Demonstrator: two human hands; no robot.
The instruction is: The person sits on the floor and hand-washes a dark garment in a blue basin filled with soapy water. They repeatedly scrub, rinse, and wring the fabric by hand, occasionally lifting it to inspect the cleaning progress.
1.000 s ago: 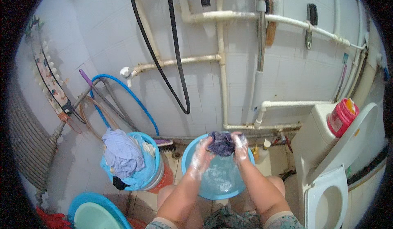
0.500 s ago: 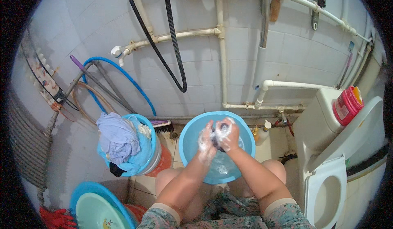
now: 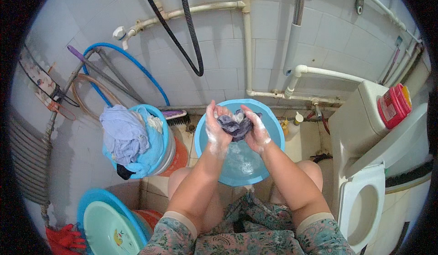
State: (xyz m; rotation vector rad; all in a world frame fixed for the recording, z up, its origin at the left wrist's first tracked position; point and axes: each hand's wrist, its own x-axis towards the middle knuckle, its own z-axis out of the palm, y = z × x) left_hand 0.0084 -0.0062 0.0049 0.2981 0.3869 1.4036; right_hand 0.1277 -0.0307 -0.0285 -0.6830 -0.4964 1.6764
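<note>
A dark purple-grey piece of wet cloth (image 3: pixel 236 128) lies bunched up between my hands, with white suds on top. My left hand (image 3: pixel 216 132) cups it from the left, fingers pointing up and away. From the other side my right hand (image 3: pixel 257 134) holds it, thumb and fingers along its edge. Foam coats both hands and wrists. Below them is a light blue plastic basin (image 3: pixel 198 139) with cloudy water (image 3: pixel 244 161) in it. What kind of garment the cloth is cannot be made out.
A bucket piled with a lilac cloth (image 3: pixel 123 134) and blue laundry stands left. Nested basins (image 3: pixel 96 230) and red gloves (image 3: pixel 64 239) sit lower left. Behind are a brush (image 3: pixel 175 116) and pump bottles (image 3: pixel 294 125). A toilet (image 3: pixel 360 200) stands right; pipes line the wall.
My hands have moved apart from a tight, foamy rub and now cup the cloth, showing more of it. The whole view has shifted, so the basin appears higher.
</note>
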